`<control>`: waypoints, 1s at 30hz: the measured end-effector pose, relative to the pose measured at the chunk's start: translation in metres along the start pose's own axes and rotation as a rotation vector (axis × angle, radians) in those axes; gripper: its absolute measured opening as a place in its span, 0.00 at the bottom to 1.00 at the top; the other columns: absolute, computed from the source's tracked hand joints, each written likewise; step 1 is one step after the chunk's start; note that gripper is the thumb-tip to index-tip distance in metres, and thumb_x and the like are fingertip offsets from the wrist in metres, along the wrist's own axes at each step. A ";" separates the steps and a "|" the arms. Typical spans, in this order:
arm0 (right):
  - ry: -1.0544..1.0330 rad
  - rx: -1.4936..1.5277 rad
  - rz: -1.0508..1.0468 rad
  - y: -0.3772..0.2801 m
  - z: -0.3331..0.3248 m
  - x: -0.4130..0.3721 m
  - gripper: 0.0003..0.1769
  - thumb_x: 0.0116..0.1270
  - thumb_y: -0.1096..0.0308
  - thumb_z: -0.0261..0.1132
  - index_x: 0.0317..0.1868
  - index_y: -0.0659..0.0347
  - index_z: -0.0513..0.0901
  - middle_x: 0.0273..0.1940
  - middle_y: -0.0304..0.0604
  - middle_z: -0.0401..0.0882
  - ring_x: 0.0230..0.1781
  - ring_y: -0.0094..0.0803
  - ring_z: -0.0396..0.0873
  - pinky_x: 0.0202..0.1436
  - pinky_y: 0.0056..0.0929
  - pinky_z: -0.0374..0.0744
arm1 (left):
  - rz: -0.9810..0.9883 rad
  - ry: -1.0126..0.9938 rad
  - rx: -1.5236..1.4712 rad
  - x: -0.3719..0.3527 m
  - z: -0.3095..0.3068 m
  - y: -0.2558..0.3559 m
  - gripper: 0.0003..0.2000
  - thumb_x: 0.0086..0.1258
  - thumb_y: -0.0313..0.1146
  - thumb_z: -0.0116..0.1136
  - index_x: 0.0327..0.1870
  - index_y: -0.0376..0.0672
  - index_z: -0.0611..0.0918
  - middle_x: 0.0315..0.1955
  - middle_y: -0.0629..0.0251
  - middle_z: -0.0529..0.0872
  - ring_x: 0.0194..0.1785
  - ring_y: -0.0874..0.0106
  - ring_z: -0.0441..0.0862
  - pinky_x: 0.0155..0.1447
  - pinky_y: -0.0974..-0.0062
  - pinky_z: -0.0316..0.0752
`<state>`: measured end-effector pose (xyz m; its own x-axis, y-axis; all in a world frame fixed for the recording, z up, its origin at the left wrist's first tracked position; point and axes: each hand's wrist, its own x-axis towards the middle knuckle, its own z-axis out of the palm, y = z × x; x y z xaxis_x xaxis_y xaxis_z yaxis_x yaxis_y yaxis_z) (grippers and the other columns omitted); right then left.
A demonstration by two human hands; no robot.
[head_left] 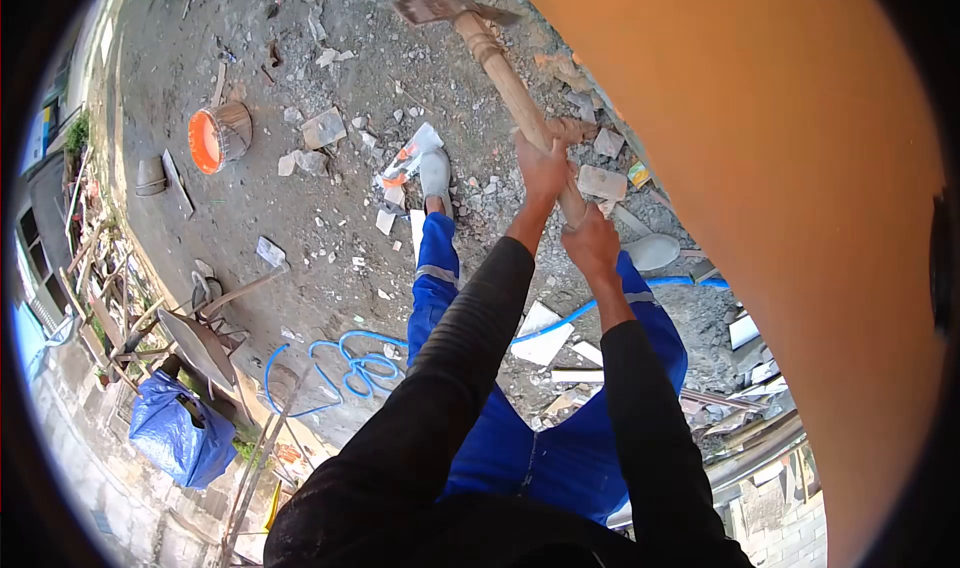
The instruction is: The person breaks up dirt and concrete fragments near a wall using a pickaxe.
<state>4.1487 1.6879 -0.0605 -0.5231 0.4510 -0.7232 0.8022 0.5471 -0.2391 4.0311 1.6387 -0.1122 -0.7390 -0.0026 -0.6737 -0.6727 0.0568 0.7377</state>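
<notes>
A mattock (518, 93) with a long wooden handle slants up and away from me, its metal head (440, 9) slightly blurred over the rubble near the foot of the wall. Both of my hands are wrapped round the handle. My left hand (545, 173) grips it higher up, towards the head. Lower down, near the handle's end, my right hand (592, 243) is closed on it. My feet stand apart in light boots, the left boot (435, 175) beside a torn white and orange wrapper (412, 155).
An orange wall (760, 168) rises close on the right. Broken tiles and stones (325, 128) litter the ground. A blue hose (365, 373) runs behind my legs. Leftward are an orange-rimmed bucket (235, 131), a grey bucket (151, 176), a wheelbarrow (197, 346) and a blue tarp (170, 433).
</notes>
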 end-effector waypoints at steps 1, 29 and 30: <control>-0.049 0.041 0.146 0.006 0.024 -0.015 0.27 0.57 0.63 0.75 0.54 0.66 0.78 0.45 0.67 0.87 0.48 0.64 0.87 0.54 0.58 0.83 | -0.098 -0.098 0.320 0.022 -0.008 -0.086 0.28 0.67 0.31 0.67 0.61 0.29 0.67 0.44 0.40 0.83 0.42 0.46 0.89 0.46 0.55 0.86; -0.242 -0.108 0.131 -0.193 0.092 -0.025 0.36 0.55 0.65 0.76 0.56 0.77 0.68 0.47 0.73 0.84 0.50 0.68 0.85 0.55 0.56 0.84 | -0.308 -1.111 -1.527 -0.160 -0.222 0.295 0.25 0.78 0.40 0.58 0.69 0.34 0.72 0.49 0.59 0.81 0.57 0.69 0.79 0.64 0.68 0.72; -0.244 -0.120 0.130 -0.195 0.091 -0.025 0.36 0.55 0.65 0.76 0.57 0.77 0.68 0.47 0.73 0.84 0.50 0.68 0.85 0.55 0.56 0.84 | -0.312 -1.105 -1.522 -0.160 -0.221 0.296 0.25 0.78 0.40 0.58 0.69 0.35 0.72 0.49 0.59 0.81 0.57 0.69 0.79 0.63 0.68 0.72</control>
<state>4.0313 1.5062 -0.0547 -0.3222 0.3478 -0.8804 0.8104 0.5821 -0.0666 3.9419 1.4354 0.2240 -0.6661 0.7448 -0.0408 -0.6706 -0.6219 -0.4045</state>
